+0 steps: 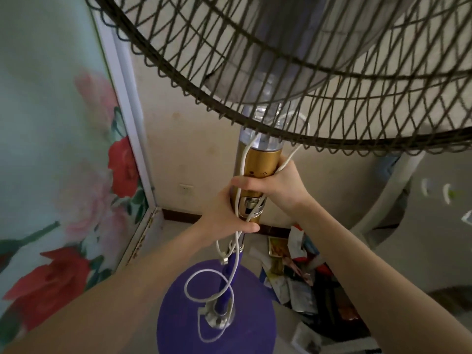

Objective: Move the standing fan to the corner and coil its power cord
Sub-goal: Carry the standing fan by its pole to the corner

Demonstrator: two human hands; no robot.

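Note:
The standing fan fills the view: a dark wire grille on top, a gold control column below it, a blue pole and a round purple base on the floor. Its white power cord runs down the column and hangs in loose loops over the base. My left hand grips the lower end of the gold column, with the cord under its fingers. My right hand wraps the column just above and pinches a strand of cord.
A floral panel with a white frame leans at the left. A beige wall with a socket stands behind. A pile of papers and packets lies on the floor right of the base. A pale chair stands at right.

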